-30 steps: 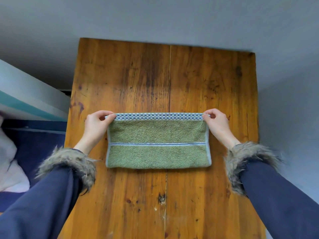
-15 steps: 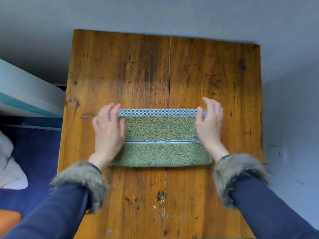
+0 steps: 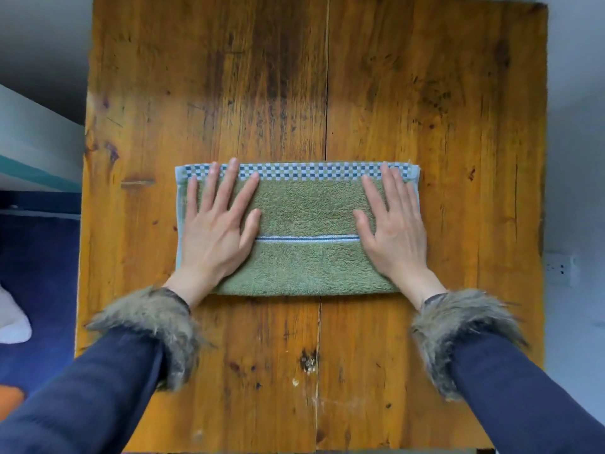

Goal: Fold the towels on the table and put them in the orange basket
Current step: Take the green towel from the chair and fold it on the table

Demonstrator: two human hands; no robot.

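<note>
Head view: folded green towel [image 3: 304, 257] with checkered edge lies flat under both hands, left [image 3: 214, 231] and right [image 3: 393, 234], fingers straight, gripping nothing.

Your left hand [image 3: 214, 231] and your right hand [image 3: 393, 231] lie flat, fingers straight, on the two ends of a folded green towel [image 3: 306, 221] with a checkered blue border. The towel rests on the wooden table [image 3: 262, 77]. Your dark sleeves have fur cuffs [image 3: 154, 322].
</note>
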